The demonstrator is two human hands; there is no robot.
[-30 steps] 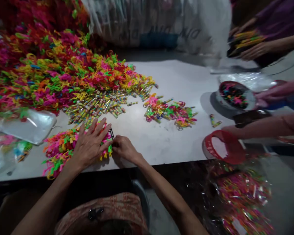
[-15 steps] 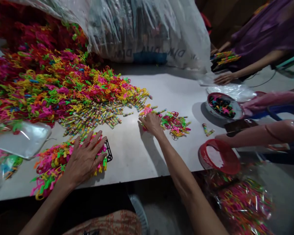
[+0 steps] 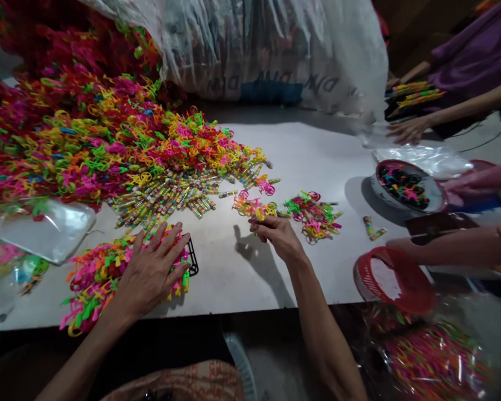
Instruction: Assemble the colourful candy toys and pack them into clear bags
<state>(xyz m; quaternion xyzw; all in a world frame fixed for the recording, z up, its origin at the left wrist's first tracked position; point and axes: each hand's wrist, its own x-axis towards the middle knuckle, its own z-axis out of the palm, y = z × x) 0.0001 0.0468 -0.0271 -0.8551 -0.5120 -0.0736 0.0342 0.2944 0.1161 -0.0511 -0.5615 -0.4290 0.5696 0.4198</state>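
My left hand (image 3: 152,273) lies with spread fingers on a heap of bright plastic pieces (image 3: 94,275), pink, green, orange and yellow. A black plastic rack (image 3: 194,259) sticks out from under the heap beside the fingertips. Above the white table, my right hand (image 3: 280,236) pinches a small bunch of plastic pieces (image 3: 248,206), mostly pink and yellow; its shadow falls apart from it. A loose cluster of similar pieces (image 3: 313,214) rests just right of these fingers. Behind both hands lie many small patterned tubes (image 3: 162,197) at the foot of a large colourful pile (image 3: 108,133).
A big clear plastic bag (image 3: 275,50) stands at the back. On the right are a bowl of pieces (image 3: 404,186), a red basket (image 3: 394,284) and two loose tubes (image 3: 371,229). Co-workers' arms (image 3: 455,114) reach in there. Plastic bags (image 3: 45,225) lie at left.
My right hand has lifted off the table with a bunch of plastic pieces and come toward me. My left hand stays on its heap. The view has shifted slightly.
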